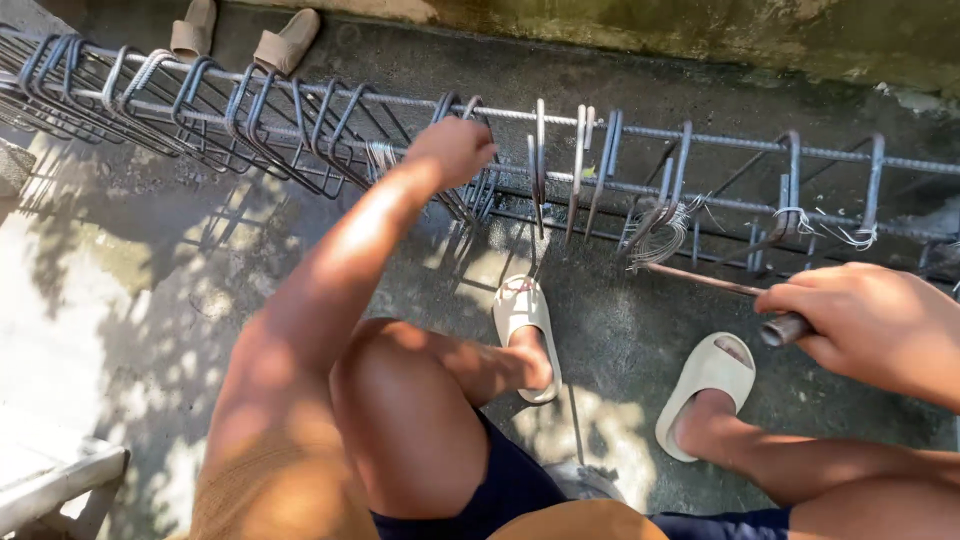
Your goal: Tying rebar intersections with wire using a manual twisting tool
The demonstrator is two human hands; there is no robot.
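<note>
A long steel rebar cage (300, 130) with many bent stirrups lies across the concrete floor in front of me. My left hand (452, 148) reaches forward and closes around the stirrups and top bar near the cage's middle. My right hand (868, 322) grips the handle of a thin metal hook tool (712, 284), whose shaft points left toward a bundle of thin tie wire (662, 236) hanging on the cage. More wire ties (830, 230) sit on the bars to the right. My bare knees and pale slides are below.
Two pale slides (520, 320) (712, 372) are on my feet on the rough concrete (150, 260). Another pair of tan slides (285, 40) lies beyond the cage by a mossy wall (700, 30). A white bench edge (50, 470) shows at bottom left.
</note>
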